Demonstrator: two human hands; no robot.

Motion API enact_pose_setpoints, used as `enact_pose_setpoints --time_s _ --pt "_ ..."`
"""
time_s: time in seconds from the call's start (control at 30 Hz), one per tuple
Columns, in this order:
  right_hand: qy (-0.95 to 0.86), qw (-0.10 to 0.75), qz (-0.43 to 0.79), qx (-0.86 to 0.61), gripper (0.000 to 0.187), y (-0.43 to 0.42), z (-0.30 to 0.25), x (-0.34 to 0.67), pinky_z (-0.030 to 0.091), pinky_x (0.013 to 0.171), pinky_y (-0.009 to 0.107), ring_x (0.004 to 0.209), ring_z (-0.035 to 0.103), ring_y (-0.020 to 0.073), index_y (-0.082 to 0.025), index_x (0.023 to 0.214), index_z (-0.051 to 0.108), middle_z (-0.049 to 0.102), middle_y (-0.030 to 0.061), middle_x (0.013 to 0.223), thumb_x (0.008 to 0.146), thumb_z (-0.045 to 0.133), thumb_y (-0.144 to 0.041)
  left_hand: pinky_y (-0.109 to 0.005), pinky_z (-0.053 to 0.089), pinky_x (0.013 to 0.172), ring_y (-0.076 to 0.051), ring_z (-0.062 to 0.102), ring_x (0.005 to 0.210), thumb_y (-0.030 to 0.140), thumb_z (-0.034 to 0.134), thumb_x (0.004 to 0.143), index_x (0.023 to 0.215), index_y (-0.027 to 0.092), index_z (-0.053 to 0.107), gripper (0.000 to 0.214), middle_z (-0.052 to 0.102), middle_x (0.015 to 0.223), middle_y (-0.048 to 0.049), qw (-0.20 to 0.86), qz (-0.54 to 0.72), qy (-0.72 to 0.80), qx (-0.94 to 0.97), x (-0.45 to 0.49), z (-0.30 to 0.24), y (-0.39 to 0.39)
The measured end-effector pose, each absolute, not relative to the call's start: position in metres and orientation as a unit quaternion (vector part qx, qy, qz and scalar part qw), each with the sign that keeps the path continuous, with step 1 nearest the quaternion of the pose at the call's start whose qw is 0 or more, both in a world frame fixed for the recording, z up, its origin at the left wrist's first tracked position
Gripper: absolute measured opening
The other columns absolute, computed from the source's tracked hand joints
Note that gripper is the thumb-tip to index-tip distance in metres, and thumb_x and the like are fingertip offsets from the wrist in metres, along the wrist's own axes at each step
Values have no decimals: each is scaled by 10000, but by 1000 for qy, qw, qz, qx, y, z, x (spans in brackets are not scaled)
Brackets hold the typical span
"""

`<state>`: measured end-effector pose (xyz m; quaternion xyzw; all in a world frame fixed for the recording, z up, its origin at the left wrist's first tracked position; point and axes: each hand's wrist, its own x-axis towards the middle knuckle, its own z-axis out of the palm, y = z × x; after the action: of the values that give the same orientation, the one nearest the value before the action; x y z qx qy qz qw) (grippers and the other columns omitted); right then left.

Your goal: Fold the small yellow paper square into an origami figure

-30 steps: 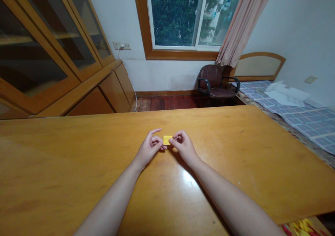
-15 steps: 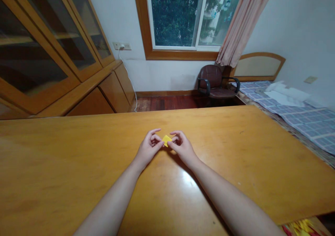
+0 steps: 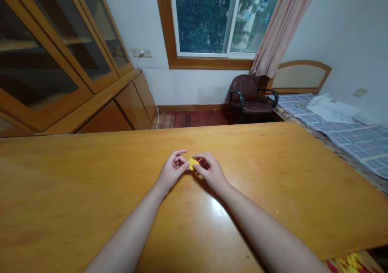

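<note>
A small piece of folded yellow paper (image 3: 193, 162) is held between my two hands, just over the wooden table (image 3: 100, 192). My left hand (image 3: 174, 168) pinches its left corner between thumb and fingers, with the index finger stretched out above. On the other side my right hand (image 3: 210, 170) grips the right part, thumb in front and index finger curled at the top edge. The fingers hide some of the paper, so its full folded shape is hard to make out.
Yellow and red pieces (image 3: 348, 263) lie low at the table's right front corner. Beyond the table stand a brown armchair (image 3: 248, 95), a bed (image 3: 342, 123) with a checked cover, and a glass-door cabinet (image 3: 100, 75) on the left.
My right index finger has come down and inward onto the top edge of the yellow paper. My left hand has barely moved.
</note>
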<state>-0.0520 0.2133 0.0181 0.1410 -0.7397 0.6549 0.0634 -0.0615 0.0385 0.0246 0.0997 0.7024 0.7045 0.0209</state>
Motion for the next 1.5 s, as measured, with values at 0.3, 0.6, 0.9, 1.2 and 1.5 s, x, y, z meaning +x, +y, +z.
enact_pose_setpoints --time_s 0.3,0.6,0.9,1.2,1.5 --pt "-750 72 640 150 213 214 19 -51 478 710 271 787 589 146 -221 1037 688 600 26 912 830 639 -219 -259 483 744 -133 608 727 296 677 776 1086 162 561 357 605 740 17 30 702 705 99 -63 21 37" --pt "-758 104 620 174 201 214 21 -49 474 717 270 786 583 145 -225 1042 681 616 32 936 846 639 -209 -272 494 736 -145 616 721 334 703 758 1006 155 616 318 620 759 0 41 711 696 86 -62 24 36" --pt "-746 113 629 190 196 215 20 -50 487 718 278 827 586 152 -242 1028 701 599 48 975 850 634 -198 -263 495 704 -142 606 688 362 724 733 908 149 648 286 638 744 -10 58 708 700 80 -61 29 35" --pt "-725 85 663 170 48 216 22 -52 491 769 302 869 602 165 -215 855 688 612 39 942 810 683 -226 -278 499 722 -164 605 740 359 721 739 880 159 674 250 656 798 -31 30 682 724 96 -61 27 34" --pt "-725 62 661 180 84 218 18 -52 496 762 294 839 624 161 -215 883 725 634 37 897 829 665 -240 -296 508 766 -178 620 787 346 717 746 895 165 692 235 674 838 -43 26 675 728 118 -62 27 34"
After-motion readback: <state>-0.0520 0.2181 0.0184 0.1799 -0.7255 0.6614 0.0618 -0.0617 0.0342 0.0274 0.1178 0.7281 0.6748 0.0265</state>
